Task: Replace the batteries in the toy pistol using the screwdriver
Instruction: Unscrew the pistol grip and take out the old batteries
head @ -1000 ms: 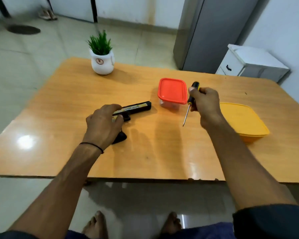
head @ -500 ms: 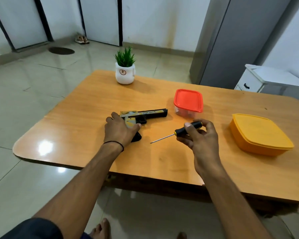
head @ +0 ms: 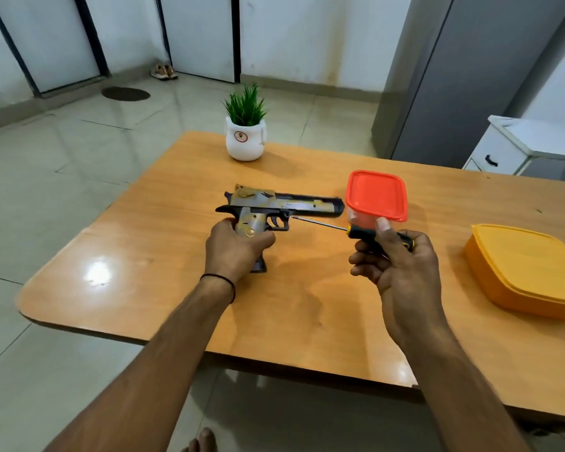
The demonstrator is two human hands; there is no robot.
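Observation:
The toy pistol (head: 284, 203), dark with gold and grey patterning, is held above the wooden table (head: 163, 275) with its barrel pointing right. My left hand (head: 234, 252) is wrapped around its grip. My right hand (head: 395, 265) holds a screwdriver (head: 366, 230) by its black and yellow handle. The thin shaft points left, and its tip sits just beside the trigger guard. No batteries are visible.
A small clear container with a red lid (head: 376, 194) stands just behind the screwdriver. A yellow lidded box (head: 525, 269) lies at the right. A white pot with a green plant (head: 245, 137) stands at the table's far edge. A grey cabinet and white drawer unit stand behind.
My left hand has lifted the pistol off the table and turned it upright. My right hand has swung the screwdriver from vertical to pointing left, close to the trigger guard.

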